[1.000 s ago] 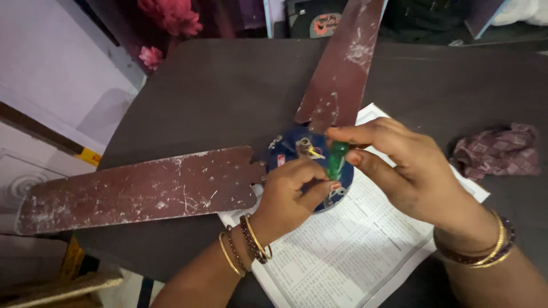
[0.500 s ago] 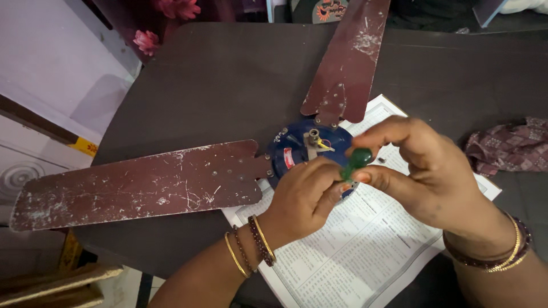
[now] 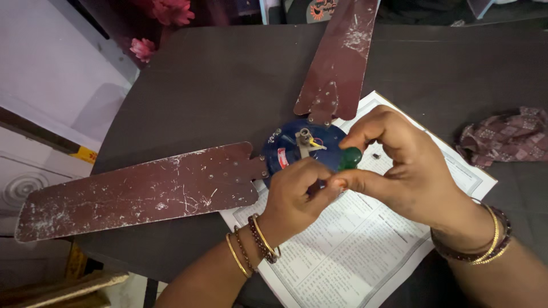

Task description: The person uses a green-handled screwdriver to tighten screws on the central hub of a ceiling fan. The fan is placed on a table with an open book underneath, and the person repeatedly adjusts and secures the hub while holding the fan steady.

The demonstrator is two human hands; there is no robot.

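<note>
Head cam, looking down. L hand [image 3: 294,197], bangles at wrist, sits nearest the camera over the printed newspaper sheet [image 3: 365,251]; fingers curled tight against the lower edge of the blue fan motor hub [image 3: 302,149]. Cannot tell whether they pinch anything, since what lies under them is hidden. R hand [image 3: 408,171], bracelets at wrist, just beside L hand and touching it at the fingertips. R thumb + forefinger grasp a small green handle [image 3: 349,158], prob. a screwdriver; shaft and tip hidden between the two hands. Green handle sits at the hub's right edge, above the paper.

Hub lies on the paper's far-left corner, on the dark surface [image 3: 228,85]. Short metal shaft w/ yellow wire stands up at hub centre; red label on its left side. Two maroon blades, scratched and dusty, attached: left blade [image 3: 137,191] runs out past the surface's left edge; far blade [image 3: 339,57] runs away from the camera to the top of frame.

Right, well apart from the hands: crumpled patterned cloth [image 3: 505,140] on the surface. Far left corner, beyond the surface: pink flowers [image 3: 171,11].
</note>
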